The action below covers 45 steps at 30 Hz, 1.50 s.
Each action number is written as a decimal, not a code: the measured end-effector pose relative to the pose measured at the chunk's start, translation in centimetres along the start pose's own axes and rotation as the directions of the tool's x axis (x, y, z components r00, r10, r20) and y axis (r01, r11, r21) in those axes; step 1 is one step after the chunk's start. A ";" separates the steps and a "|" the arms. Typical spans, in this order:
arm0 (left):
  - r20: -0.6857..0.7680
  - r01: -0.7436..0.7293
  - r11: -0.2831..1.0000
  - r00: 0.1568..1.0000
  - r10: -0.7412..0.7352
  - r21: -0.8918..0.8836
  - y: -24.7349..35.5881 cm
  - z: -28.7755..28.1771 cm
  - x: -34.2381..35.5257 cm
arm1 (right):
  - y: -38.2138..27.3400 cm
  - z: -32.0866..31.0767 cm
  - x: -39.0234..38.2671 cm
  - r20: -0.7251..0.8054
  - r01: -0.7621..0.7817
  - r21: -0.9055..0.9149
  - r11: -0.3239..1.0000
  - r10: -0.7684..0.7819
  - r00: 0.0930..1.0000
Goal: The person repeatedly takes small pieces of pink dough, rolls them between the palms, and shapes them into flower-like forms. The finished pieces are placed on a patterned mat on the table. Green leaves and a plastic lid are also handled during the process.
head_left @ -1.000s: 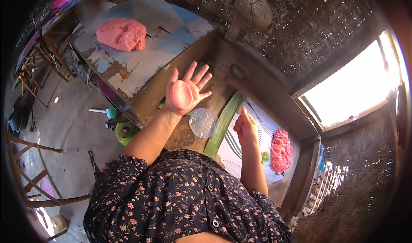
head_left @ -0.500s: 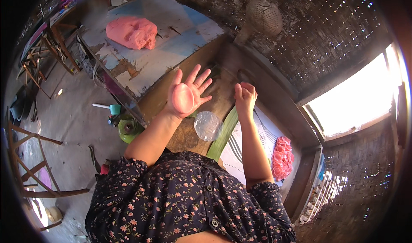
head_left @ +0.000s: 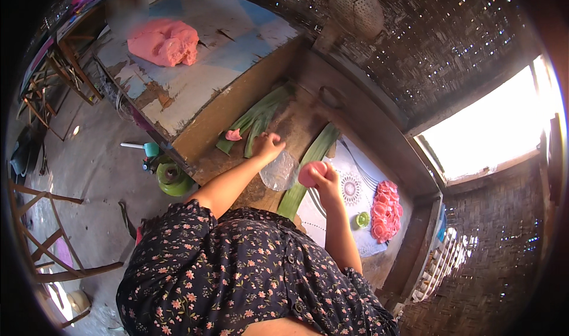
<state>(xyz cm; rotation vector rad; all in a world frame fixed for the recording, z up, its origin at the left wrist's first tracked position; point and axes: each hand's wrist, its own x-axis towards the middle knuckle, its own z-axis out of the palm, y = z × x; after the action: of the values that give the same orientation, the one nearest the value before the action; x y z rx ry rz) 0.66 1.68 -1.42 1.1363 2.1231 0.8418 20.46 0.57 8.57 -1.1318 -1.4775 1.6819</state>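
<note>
My right hand (head_left: 328, 183) is closed on a flat pink disc (head_left: 307, 173), above the banana leaf strip (head_left: 290, 202) and the edge of a white patterned sheet (head_left: 350, 189). Beside it, my left hand (head_left: 267, 147) is bent over the upper edge of a clear plastic circle (head_left: 278, 173); its fingers are blurred by motion. A small pink lump (head_left: 233, 135) sits on more cut leaves (head_left: 267, 102) left of that hand. To the right, a heap of pink discs (head_left: 386, 211) and a small green round object (head_left: 363, 220) lie on the sheet.
A large pink mass (head_left: 161, 42) sits on a worn panelled surface (head_left: 219, 69) at upper left. Below are a green bulbous container (head_left: 175, 182), a teal-and-white utensil (head_left: 150, 149) and wooden chair frames (head_left: 44, 229). Woven walls (head_left: 474, 247) and a bright window (head_left: 486, 122) border the right.
The pink disc has passed from my open left palm into my right hand. My left hand has turned over and lowered toward the plastic circle; my right hand has dropped from the previous frame.
</note>
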 end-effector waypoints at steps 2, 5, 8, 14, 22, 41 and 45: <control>-0.022 -0.112 0.904 0.991 0.133 0.412 -1.1 1.1 0.5 | 1.6 -2.3 -1.9 -0.037 -0.034 0.198 0.980 0.042 0.998; 0.025 -0.112 0.774 0.992 0.123 0.624 -2.2 2.0 0.9 | 4.0 -5.1 -4.7 -0.053 -0.153 0.141 0.978 0.162 0.985; 0.157 -0.272 0.762 0.962 0.222 0.587 -2.4 1.9 1.2 | 5.9 -6.8 -6.9 -0.142 -0.140 0.195 0.971 0.170 0.975; 0.547 0.032 0.663 0.596 0.589 -0.748 1.4 -2.3 1.4 | 7.5 -8.4 -7.7 -0.161 -0.142 0.323 0.936 0.202 0.966; 0.312 -0.625 0.770 0.712 0.630 -0.129 7.7 -11.3 -1.8 | 6.0 -4.4 -2.4 -0.106 -0.027 0.082 0.996 0.036 0.994; 0.345 -0.084 0.639 0.784 0.515 -0.764 6.4 -14.9 -5.5 | 1.5 3.8 -1.0 0.468 -0.232 0.671 0.704 -0.160 0.869; 0.337 -0.086 0.672 0.814 0.473 -0.736 5.5 -14.0 -6.0 | 1.6 4.0 -1.3 0.315 -0.080 0.424 0.902 -0.064 0.947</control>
<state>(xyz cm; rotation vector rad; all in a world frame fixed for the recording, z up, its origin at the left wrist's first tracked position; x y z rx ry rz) -4.11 -4.63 12.72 1.1126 1.0252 1.1940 17.56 -2.67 7.25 -0.6424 -1.1840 2.1434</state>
